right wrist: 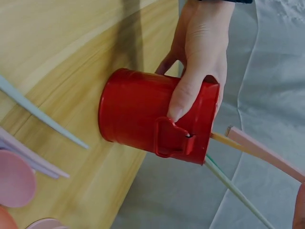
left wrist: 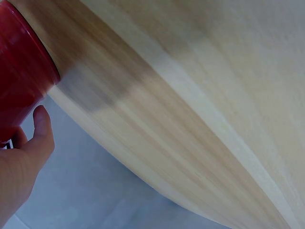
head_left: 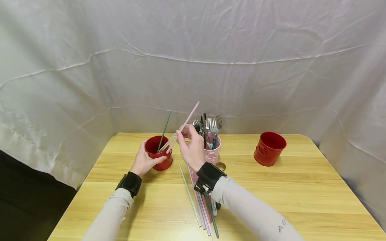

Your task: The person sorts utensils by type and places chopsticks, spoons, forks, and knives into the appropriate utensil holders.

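My left hand (head_left: 144, 161) grips a small red metal bucket (head_left: 162, 164) by its side, thumb along the wall near the wire handle (right wrist: 162, 138). The bucket tilts slightly. A green chopstick (head_left: 164, 129) and pale chopsticks (right wrist: 238, 192) lean out of its mouth. Above the rim, my right hand (head_left: 193, 147) pinches a pink chopstick (head_left: 192, 112) between thumb and fingers. That chopstick slants, its lower end right at the bucket's rim. In the left wrist view, only part of the red bucket (left wrist: 21, 67) and the hand (left wrist: 28, 162) appear.
Behind my right hand stands a pink bucket (head_left: 212, 156) full of forks (head_left: 218, 121). Loose chopsticks (head_left: 190, 194), a pink spoon (right wrist: 16, 179) and a marker (head_left: 214, 208) lie under my right forearm. Another red bucket (head_left: 266, 155) stands at the right. Grey cloth (head_left: 229, 83) hangs behind the table.
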### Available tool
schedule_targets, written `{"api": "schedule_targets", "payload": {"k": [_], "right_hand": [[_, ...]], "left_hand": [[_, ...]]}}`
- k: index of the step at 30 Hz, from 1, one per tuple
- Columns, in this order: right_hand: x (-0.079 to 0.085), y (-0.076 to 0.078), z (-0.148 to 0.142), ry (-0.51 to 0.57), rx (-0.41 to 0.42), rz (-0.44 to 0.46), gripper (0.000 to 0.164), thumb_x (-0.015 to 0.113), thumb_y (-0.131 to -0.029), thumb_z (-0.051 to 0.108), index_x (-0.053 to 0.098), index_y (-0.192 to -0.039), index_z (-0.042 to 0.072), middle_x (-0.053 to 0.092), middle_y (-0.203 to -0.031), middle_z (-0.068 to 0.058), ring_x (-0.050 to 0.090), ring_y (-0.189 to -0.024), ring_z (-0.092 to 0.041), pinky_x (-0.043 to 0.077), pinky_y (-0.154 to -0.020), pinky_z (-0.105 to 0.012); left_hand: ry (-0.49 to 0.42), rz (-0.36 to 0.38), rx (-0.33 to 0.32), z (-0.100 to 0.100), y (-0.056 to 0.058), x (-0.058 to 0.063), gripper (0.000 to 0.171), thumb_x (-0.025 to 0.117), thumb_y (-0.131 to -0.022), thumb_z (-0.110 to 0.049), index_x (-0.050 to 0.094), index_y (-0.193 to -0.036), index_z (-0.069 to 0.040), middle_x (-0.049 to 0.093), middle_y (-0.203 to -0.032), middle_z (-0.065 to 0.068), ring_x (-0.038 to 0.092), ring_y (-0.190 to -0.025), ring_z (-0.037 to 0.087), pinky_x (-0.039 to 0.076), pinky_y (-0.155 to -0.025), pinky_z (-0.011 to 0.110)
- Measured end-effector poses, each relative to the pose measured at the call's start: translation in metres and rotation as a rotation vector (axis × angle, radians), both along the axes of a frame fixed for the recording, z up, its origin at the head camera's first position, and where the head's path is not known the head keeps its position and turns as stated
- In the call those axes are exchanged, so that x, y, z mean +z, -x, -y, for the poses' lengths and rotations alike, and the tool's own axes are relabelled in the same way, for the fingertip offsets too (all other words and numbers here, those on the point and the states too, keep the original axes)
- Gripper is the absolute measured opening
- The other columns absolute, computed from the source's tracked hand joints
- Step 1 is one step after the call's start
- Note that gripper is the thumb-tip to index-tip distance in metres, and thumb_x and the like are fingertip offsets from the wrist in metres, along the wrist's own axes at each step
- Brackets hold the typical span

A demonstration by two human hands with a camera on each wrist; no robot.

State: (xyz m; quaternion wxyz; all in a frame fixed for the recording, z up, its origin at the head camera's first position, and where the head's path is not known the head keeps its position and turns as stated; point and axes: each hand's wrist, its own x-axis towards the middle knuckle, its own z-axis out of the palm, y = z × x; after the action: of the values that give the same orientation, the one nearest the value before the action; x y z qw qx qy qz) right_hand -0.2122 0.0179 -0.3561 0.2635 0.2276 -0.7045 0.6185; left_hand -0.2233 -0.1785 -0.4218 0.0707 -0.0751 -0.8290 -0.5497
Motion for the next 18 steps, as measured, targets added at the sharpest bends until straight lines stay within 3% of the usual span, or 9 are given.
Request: {"api": "schedule_targets", "payload": {"k": [4, 12, 15, 18], "right_hand": [[0.014, -0.01, 0.004, 0.039, 0.009, -0.066, 0.007, 0.058, -0.089, -0.005, 0.053, -0.093, -0.009, 0.064, -0.085, -0.026, 0.066, -0.079, -0.038, 0.057, -0.065, -0.039], [0.018, -0.015, 0.01, 0.056, -0.027, -0.041, 0.007, 0.062, -0.085, -0.007, 0.057, -0.089, -0.009, 0.065, -0.085, -0.024, 0.066, -0.082, -0.035, 0.057, -0.065, -0.04], [0.013, -0.012, 0.011, 0.06, -0.028, -0.014, 0.007, 0.063, -0.085, -0.006, 0.058, -0.089, -0.008, 0.065, -0.085, -0.023, 0.065, -0.082, -0.033, 0.058, -0.065, -0.04], [0.011, -0.01, 0.013, 0.076, -0.011, 0.02, 0.007, 0.063, -0.085, -0.005, 0.058, -0.089, -0.008, 0.065, -0.085, -0.023, 0.065, -0.082, -0.033, 0.057, -0.067, -0.041]], "left_hand": [[-0.005, 0.002, 0.001, 0.002, 0.003, -0.003, 0.087, 0.082, -0.071, -0.011, 0.027, -0.138, 0.002, 0.042, -0.135, 0.024, 0.039, -0.123, 0.039, 0.035, -0.103, 0.057], [0.017, -0.007, 0.031, 0.011, 0.022, -0.034, 0.093, 0.085, -0.067, -0.027, 0.028, -0.138, -0.009, 0.044, -0.134, 0.012, 0.042, -0.122, 0.03, 0.037, -0.103, 0.051], [0.014, -0.011, 0.033, 0.011, 0.022, -0.035, 0.093, 0.086, -0.067, -0.027, 0.029, -0.138, -0.009, 0.045, -0.133, 0.011, 0.042, -0.122, 0.029, 0.038, -0.103, 0.05], [-0.015, -0.017, 0.019, 0.008, 0.017, -0.026, 0.091, 0.085, -0.068, -0.02, 0.029, -0.137, -0.006, 0.044, -0.133, 0.015, 0.042, -0.122, 0.033, 0.036, -0.103, 0.053]]}}
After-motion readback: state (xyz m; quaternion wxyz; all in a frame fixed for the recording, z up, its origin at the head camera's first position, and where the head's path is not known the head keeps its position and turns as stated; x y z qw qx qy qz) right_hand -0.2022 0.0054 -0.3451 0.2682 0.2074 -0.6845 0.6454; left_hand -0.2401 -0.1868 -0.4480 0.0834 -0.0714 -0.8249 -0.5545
